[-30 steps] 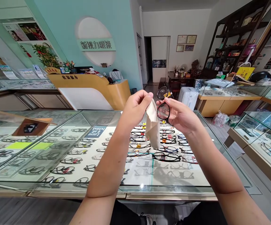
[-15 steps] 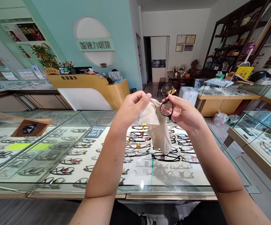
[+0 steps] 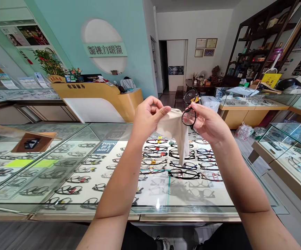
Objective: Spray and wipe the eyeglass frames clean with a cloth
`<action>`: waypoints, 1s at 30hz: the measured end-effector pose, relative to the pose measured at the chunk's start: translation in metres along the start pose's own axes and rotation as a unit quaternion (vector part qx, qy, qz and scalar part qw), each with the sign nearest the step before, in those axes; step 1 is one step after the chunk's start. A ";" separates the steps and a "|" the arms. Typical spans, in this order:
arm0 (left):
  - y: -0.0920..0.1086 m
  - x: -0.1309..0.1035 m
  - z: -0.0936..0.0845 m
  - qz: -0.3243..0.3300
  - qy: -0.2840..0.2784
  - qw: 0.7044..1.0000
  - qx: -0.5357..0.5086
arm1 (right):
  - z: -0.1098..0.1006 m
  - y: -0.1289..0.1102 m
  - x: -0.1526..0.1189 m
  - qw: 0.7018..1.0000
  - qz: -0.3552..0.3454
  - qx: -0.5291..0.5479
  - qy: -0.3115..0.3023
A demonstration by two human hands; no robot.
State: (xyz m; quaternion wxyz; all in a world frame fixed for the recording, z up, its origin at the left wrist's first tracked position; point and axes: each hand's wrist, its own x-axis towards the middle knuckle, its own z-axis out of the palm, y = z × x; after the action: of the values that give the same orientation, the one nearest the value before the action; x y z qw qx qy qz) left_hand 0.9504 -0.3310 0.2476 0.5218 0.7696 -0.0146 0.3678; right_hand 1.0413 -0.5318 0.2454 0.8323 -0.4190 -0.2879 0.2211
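Pinched between the thumb and fingers of my left hand (image 3: 150, 116) is a corner of a beige cleaning cloth (image 3: 172, 126), which hangs down in folds. My right hand (image 3: 209, 121) grips a pair of black round-framed eyeglasses (image 3: 189, 117) by the frame, tilted so one lens is above the other. A yellow tag shows on the upper lens. The cloth stretches from my left fingers over to the glasses, beside the lower lens; whether my right fingers also hold it I cannot tell. Both hands are raised above the glass display case (image 3: 155, 210).
Inside the case lie rows of eyeglasses (image 3: 184, 173) and a blue sign (image 3: 105, 147). A brown wooden box (image 3: 33, 142) rests at the left. A yellow-fronted counter (image 3: 95, 95) stands beyond, with more glass cases (image 3: 291, 156) along the right.
My left and right hands have shifted slightly right with the cloth and the glasses. The cloth is drawn out wider between them, and its hanging end is narrower.
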 end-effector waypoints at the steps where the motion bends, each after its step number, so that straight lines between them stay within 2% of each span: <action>1: 0.002 -0.001 -0.002 -0.004 -0.004 1.000 0.007 | 0.000 0.000 0.000 1.000 -0.002 0.005 0.002; 4: 0.007 -0.002 -0.011 -0.031 -0.036 0.999 0.022 | 0.000 -0.001 0.001 1.000 -0.001 0.012 0.004; 8: 0.007 0.000 -0.023 -0.088 -0.131 0.987 0.041 | -0.002 -0.001 0.002 1.000 -0.014 0.002 0.012; 10: 0.005 0.001 -0.028 -0.096 -0.168 0.979 0.056 | -0.004 0.000 0.002 1.000 -0.022 -0.011 0.015; 13: 0.005 0.001 -0.032 -0.089 -0.192 0.976 0.048 | -0.004 0.000 0.002 1.000 -0.022 -0.017 0.012; 15: 0.007 0.001 -0.033 -0.075 -0.179 0.981 0.028 | -0.003 0.000 0.002 1.000 -0.017 -0.011 0.010; 20: 0.013 -0.001 -0.026 0.022 -0.089 0.996 0.010 | 0.001 0.003 0.001 1.000 0.005 -0.010 -0.010; 25: 0.024 -0.009 -0.021 0.091 -0.023 0.993 0.073 | 0.003 0.005 0.000 0.999 0.025 -0.031 -0.025; 30: 0.035 -0.018 -0.018 0.062 -0.039 0.993 0.088 | 0.009 0.006 -0.006 0.997 0.034 -0.024 -0.067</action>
State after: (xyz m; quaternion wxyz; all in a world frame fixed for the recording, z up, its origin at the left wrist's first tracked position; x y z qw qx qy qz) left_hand 0.9132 -0.3386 0.2680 0.4273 0.8236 -0.0504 0.3696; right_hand 1.0307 -0.5269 0.2430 0.7931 -0.4323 -0.3337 0.2698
